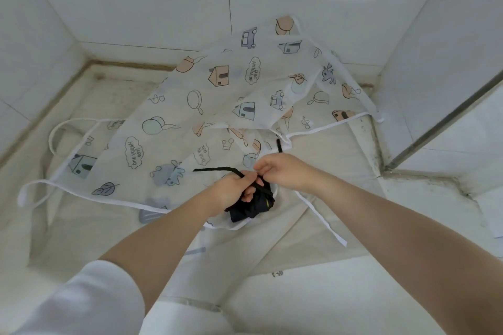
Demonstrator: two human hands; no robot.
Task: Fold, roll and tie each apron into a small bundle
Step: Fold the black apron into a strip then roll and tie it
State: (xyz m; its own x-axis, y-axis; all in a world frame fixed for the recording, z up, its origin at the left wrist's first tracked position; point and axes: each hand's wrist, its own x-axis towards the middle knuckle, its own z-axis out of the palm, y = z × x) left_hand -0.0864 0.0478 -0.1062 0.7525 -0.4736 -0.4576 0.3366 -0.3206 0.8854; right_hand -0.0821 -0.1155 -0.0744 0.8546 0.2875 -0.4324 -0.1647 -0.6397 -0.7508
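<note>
The left hand (234,190) curls its fingers around a rolled black apron bundle (253,205), holding it low over the printed white apron (217,95) spread across the pale cloth-covered desk (340,160). The right hand (283,171) pinches a black tie strap (217,170) at the bundle's top; one strap end sticks out leftward.

Head camera looks steeply down (wide-angle, close) over both forearms toward a tiled corner.
</note>
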